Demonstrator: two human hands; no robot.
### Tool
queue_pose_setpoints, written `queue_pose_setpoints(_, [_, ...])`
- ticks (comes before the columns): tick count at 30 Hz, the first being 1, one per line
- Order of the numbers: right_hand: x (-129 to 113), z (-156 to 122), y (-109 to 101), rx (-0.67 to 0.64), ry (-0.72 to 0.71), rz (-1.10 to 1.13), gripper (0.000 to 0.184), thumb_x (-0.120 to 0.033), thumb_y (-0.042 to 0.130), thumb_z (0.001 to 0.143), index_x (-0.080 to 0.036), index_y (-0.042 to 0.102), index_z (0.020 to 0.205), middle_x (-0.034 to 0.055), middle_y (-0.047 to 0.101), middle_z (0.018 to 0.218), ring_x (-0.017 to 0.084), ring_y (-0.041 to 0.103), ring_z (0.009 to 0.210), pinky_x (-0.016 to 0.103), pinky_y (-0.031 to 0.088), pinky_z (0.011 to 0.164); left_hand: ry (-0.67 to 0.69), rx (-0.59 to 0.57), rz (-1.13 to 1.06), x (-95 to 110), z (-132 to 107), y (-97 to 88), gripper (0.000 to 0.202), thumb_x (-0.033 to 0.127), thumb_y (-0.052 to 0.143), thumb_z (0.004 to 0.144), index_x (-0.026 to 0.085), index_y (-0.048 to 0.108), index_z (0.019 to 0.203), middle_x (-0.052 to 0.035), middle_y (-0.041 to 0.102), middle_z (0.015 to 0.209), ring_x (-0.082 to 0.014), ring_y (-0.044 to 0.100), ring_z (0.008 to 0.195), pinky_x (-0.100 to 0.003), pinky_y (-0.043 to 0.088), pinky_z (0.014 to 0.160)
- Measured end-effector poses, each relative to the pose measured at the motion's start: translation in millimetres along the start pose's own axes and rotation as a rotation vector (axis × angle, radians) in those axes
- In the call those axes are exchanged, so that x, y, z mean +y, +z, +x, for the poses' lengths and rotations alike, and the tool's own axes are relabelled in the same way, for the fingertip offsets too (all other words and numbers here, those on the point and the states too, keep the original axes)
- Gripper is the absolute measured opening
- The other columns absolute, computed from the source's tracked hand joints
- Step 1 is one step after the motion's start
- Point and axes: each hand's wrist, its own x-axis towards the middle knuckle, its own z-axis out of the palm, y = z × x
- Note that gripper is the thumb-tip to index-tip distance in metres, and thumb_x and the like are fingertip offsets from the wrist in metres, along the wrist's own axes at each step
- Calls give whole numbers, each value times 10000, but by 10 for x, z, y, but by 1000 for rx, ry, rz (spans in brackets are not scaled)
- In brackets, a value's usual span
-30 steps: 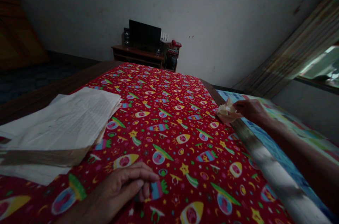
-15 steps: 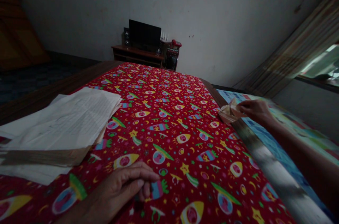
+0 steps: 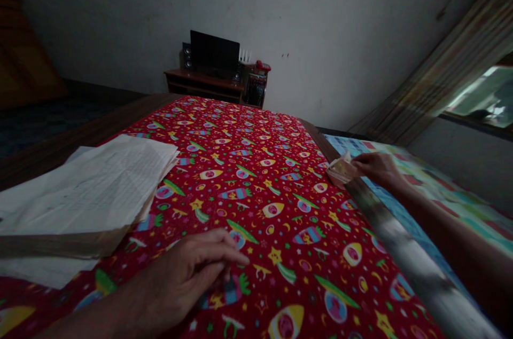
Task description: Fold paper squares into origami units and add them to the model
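Observation:
My right hand (image 3: pixel 374 168) lies at the right edge of the red patterned cloth (image 3: pixel 256 195), its fingertips pinching a small folded wad of cream paper (image 3: pixel 340 171). The wad sits over the table's edge. At the bottom middle, my left hand (image 3: pixel 192 269) rests on the cloth with its fingers curled together, holding nothing visible. Left of it lies a loose stack of lined paper sheets (image 3: pixel 96 192), which neither hand touches. A brown cover or board (image 3: pixel 60 245) shows beneath the stack.
A dark wooden table edge (image 3: pixel 316 133) borders the cloth. A blue patterned bedsheet (image 3: pixel 433 192) lies beyond the right side. At the back stands a low wooden cabinet (image 3: pixel 204 80) with a monitor (image 3: pixel 214 52) and speakers. A curtain (image 3: pixel 436 72) hangs at the right.
The crumpled paper now looks flatter and more tightly folded under my right hand. My left hand has shifted slightly forward, and the view has turned a little.

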Motion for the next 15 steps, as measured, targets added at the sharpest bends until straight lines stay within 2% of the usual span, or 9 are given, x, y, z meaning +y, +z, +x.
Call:
queue_pose_setpoints(2, [7,-14,32,16,-9,23,352,-316,498,704,-86,751,787,88,671,632,178,567,572,256,337,520,165,-46,225,140,407,-76,326,114,438,878,232,670,1074,-42,635,1012,-143,605,901,-236,471,798])
queue_pose_setpoints(3, [5,-21,45,22,-11,35,352,-319,494,706,-95,752,787,80,672,627,176,569,570,252,341,518,265,-41,300,185,676,-87,314,107,450,871,208,670,1071,-54,634,1032,-152,598,934,-259,463,840])
queue_pose_setpoints(6, [-15,-35,66,36,-16,63,333,-326,487,702,-129,753,741,55,659,584,166,560,544,239,333,493,455,-12,490,178,1616,14,304,78,466,866,158,659,1086,-75,630,1021,-142,592,916,-243,469,818])
queue_pose_setpoints(9, [-29,-35,58,37,-37,78,329,-319,481,710,-139,756,727,54,663,583,147,543,514,233,323,474,445,78,654,22,2466,262,318,90,477,874,159,630,1143,-79,627,1033,-159,583,950,-258,468,833])
queue_pose_setpoints(12, [-1,-29,47,25,-58,78,323,-301,488,709,-128,759,737,54,668,581,138,542,501,230,336,478,433,127,661,-137,3003,527,337,93,479,870,131,603,1181,-105,612,1058,-196,569,1000,-302,464,859])
queue_pose_setpoints(15, [63,-30,57,28,-67,72,316,-293,490,718,-135,762,753,48,682,606,145,563,526,228,348,492,423,142,656,-242,3261,716,329,137,520,855,161,612,1170,-106,596,1084,-208,583,958,-310,483,804])
